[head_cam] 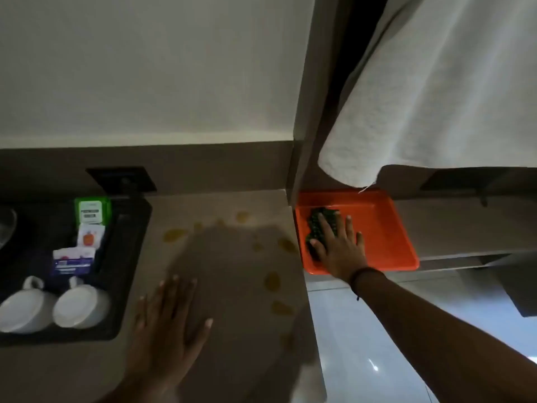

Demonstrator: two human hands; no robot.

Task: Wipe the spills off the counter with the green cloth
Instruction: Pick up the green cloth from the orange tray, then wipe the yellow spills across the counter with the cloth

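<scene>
We press our right hand (337,242) flat, fingers spread, on the dark green knobbly cloth (319,228), which lies in the left half of a shallow orange plastic tray (386,237). The fingers lie over the cloth without closing around it. The tray sits on a lower ledge just beyond the right edge of the beige bench (232,257), under the hem of a white towel (421,97) hanging from above.

Our left hand (168,324) rests open, palm down, on the bench near its front edge, holding nothing. Yellowish spills (272,281) dot the bench: one puddle towards the back left of the bare area, small drops near the back edge, and several blotches along the right edge, from the tray's corner down towards the front.

At the left end of the bench stands a black rectangular tray (128,286). Two white ceramic cups (78,306) lie on it at the front, with paper sachets (75,260) behind them and a green packet (92,212) at the back. A dark wall socket (122,178) sits in the brown backsplash above it.
</scene>
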